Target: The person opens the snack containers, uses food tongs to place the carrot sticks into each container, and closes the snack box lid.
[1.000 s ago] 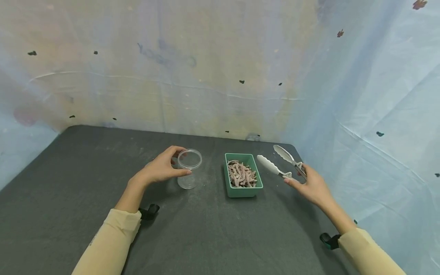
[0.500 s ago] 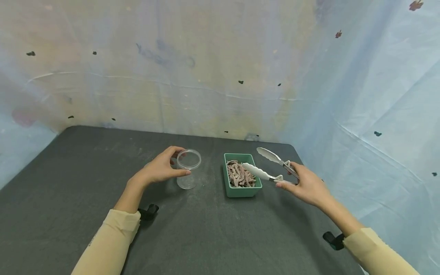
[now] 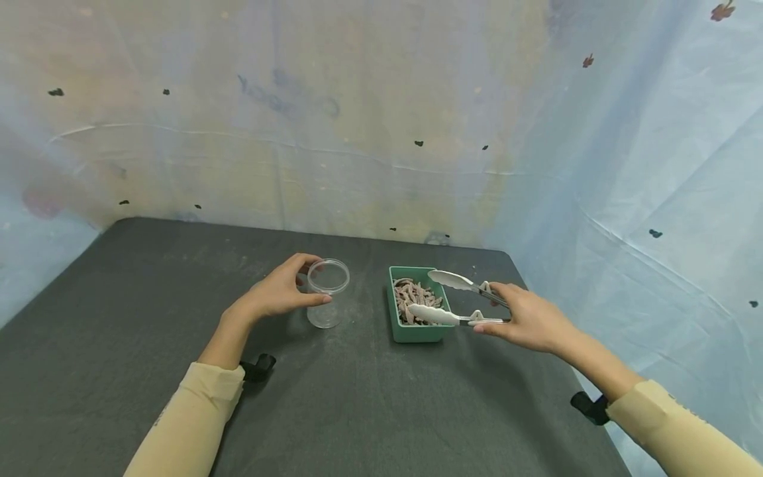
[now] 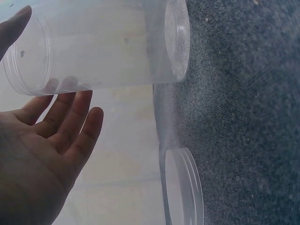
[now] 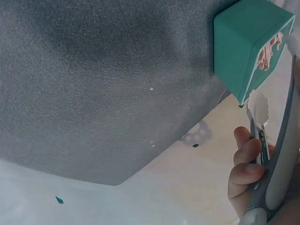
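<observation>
My left hand (image 3: 285,286) holds a clear plastic jar (image 4: 108,47) near its open top, thumb on one side and fingertips on the other. The jar stands upright on the dark table. With my right hand (image 3: 530,319) I grip a pair of tongs (image 3: 436,315) with white scalloped tips, spread apart. Those tips hang over a green rectangular container (image 3: 417,334), the nearer one above pale, greyish-pink shredded strips (image 3: 411,295) that look like meat. In the right wrist view, one tong tip is right by the container's corner.
A clear round lid (image 4: 185,187) lies on the table beside the jar in the left wrist view; my left hand hides it from the head view. Small crumbs (image 5: 151,88) dot the dark table (image 3: 357,411). Pale sheeting (image 3: 286,132) hangs behind and at the right.
My right hand has carried the tongs leftward, from the right of the green container to over it, and turned them more level. My left hand and the jar have stayed put.
</observation>
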